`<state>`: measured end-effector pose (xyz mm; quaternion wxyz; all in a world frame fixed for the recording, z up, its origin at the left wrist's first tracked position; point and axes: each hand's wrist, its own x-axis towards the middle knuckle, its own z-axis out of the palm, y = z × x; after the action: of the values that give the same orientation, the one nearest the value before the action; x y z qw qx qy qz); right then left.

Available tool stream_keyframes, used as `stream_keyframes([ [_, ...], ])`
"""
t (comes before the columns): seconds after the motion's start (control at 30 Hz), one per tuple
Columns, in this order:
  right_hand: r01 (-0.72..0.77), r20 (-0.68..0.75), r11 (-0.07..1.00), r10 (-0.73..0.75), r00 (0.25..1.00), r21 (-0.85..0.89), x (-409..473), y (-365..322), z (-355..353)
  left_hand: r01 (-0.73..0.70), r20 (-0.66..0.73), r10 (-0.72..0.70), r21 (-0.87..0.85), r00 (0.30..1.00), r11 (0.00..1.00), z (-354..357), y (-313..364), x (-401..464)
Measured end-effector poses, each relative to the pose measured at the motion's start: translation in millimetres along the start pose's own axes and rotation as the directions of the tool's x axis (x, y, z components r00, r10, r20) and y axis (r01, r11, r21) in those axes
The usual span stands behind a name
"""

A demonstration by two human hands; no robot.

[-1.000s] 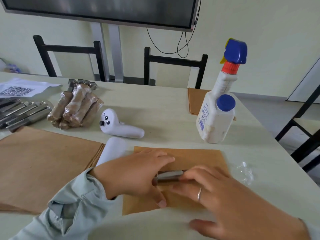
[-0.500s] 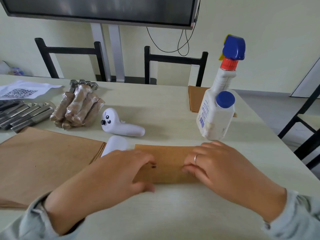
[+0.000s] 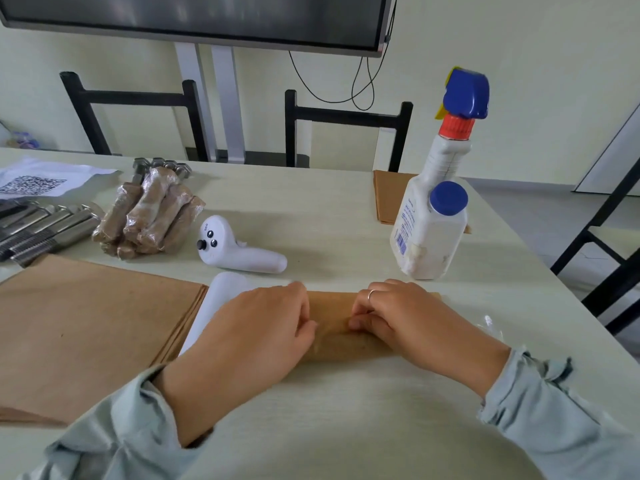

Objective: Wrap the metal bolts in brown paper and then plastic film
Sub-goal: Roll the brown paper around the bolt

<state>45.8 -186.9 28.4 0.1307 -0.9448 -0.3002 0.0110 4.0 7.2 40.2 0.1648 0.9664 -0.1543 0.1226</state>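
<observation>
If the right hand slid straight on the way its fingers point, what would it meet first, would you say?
The right hand points leftward along the paper roll, so it would likely meet the left hand first, whose fingertips sit just across a small gap.

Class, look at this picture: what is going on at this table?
A person is rolling a sheet of brown paper on the table, the left hand and right hand both gripping the roll. No bolt shows in it. Wrapped bolts and bare bolts lie at far left.
</observation>
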Motion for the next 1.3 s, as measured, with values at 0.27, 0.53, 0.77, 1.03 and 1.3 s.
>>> stream_keyframes([
  [0.27,-0.048,0.039,0.993,0.044,0.998,0.108,-2.6,4.0,3.7,-0.399,0.032,0.409,0.302,0.912,0.866,21.6,6.8,-2.8],
  [0.53,-0.116,-0.018,0.99,0.118,0.993,0.077,-0.2,15.3,9.7,-0.344,-0.134,0.387,0.263,0.912,0.901,34.0,4.1,-9.2],
  [0.77,-0.114,-0.062,0.993,0.113,0.992,-0.008,1.9,15.6,9.3,-0.329,-0.147,0.382,0.294,0.912,0.898,35.6,3.4,-9.9],
  [1.03,-0.021,-0.148,1.0,0.021,0.989,-0.002,-0.7,13.3,11.9,-0.326,-0.205,0.425,0.385,0.882,0.863,39.6,10.0,-15.2],
  [1.3,0.064,-0.065,0.996,-0.06,0.996,0.063,-2.4,7.8,3.9,-0.313,-0.185,0.422,0.43,0.887,0.847,39.6,12.1,-17.0],
])
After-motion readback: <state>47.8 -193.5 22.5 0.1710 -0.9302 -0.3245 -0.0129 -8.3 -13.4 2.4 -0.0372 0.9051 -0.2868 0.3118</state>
